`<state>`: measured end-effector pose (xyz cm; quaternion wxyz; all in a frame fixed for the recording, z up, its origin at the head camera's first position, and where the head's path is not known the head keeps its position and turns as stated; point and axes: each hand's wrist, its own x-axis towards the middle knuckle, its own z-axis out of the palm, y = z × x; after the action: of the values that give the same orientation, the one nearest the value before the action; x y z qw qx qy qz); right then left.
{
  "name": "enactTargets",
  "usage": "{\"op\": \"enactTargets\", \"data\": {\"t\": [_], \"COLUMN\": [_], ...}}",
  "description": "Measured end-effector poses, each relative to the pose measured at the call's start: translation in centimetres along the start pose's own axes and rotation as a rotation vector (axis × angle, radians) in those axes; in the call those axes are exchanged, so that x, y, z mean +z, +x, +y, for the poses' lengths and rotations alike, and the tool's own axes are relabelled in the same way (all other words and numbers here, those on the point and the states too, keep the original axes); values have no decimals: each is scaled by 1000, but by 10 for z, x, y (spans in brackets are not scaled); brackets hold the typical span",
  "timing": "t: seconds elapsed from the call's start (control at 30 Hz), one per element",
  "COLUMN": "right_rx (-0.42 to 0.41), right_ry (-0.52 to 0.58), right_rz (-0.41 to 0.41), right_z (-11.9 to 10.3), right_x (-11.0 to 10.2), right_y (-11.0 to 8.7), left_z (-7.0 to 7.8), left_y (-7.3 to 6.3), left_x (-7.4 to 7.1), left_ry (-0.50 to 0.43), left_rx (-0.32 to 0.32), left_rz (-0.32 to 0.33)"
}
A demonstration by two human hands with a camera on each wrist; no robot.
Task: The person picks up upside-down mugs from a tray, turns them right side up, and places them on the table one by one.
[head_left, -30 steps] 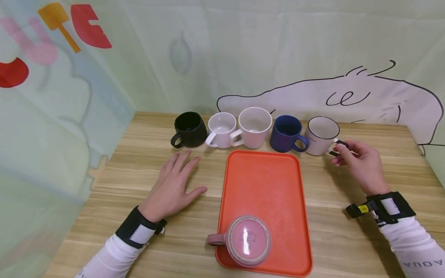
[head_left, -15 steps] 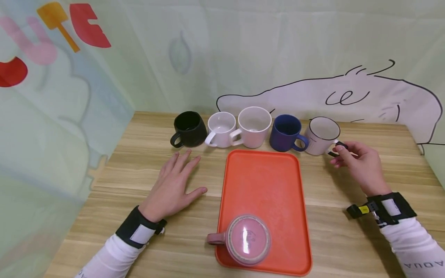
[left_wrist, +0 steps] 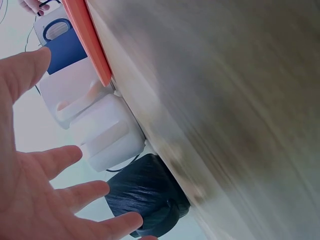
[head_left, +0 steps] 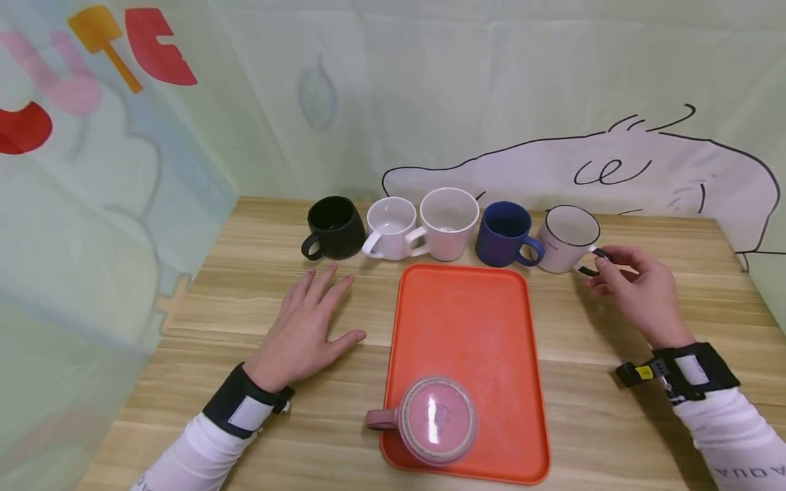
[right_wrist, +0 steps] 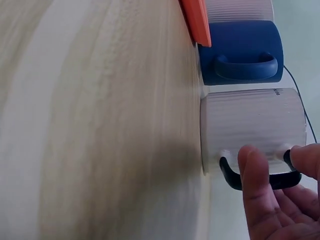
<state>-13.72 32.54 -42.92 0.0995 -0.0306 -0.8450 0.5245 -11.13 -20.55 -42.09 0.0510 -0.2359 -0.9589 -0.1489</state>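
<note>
On the right of the head view, my right hand pinches the black handle of a white ribbed mug with a dark rim, which stands upright at the end of a row. My left hand is spread with fingers extended, just in front of a black mug, and holds nothing. Between these two stand a small white mug, a larger white mug and a blue mug. A pink mug sits upside down at the near end of an orange tray, its handle pointing left.
The wooden table meets a printed cloth backdrop right behind the mugs, and the cloth continues along the left side. The tray's far edge lies close to the larger white mug and the blue mug.
</note>
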Motion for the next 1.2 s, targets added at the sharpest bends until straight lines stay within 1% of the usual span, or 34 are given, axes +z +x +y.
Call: {"op": "enactTargets", "data": {"t": [0.13,0.27,0.37,0.47,0.6,0.7,0.8,0.97,1.1,1.2], "right_rx": [-42,-87,-116,-159,-247,-309,-363,-449,-508,-541], "right_ry": [-104,-218,-276,-331,-359,-364,-378,-441,-469,-487], "right_rz": [41,79,108,137,147,125,81,-11,-91,-135], "right_z": [-3,-9,-14,-19,-27,-35,-43,-56,-62,-64], "right_x": [-2,-5,-7,-8,-8,-8,-7,-5,-1,2], "right_y": [-4,-9,-14,-20,-30,-37,-46,-59,-67,-73], "left_z": [0,3,6,8,13,19,26,37,45,50], "left_y": [0,0,-1,-2,-4,-6,-9,-17,-23,-28], "left_x": [-2,-4,-5,-7,-10,-13,-17,-21,-23,-24], "left_ry": [6,2,-6,-23,-61,-104,-158,-249,-296,-308], "left_rx": [4,-5,-6,12,54,75,86,107,145,175], "left_rz": [3,-9,-13,0,23,16,-17,-78,-107,-123]}}
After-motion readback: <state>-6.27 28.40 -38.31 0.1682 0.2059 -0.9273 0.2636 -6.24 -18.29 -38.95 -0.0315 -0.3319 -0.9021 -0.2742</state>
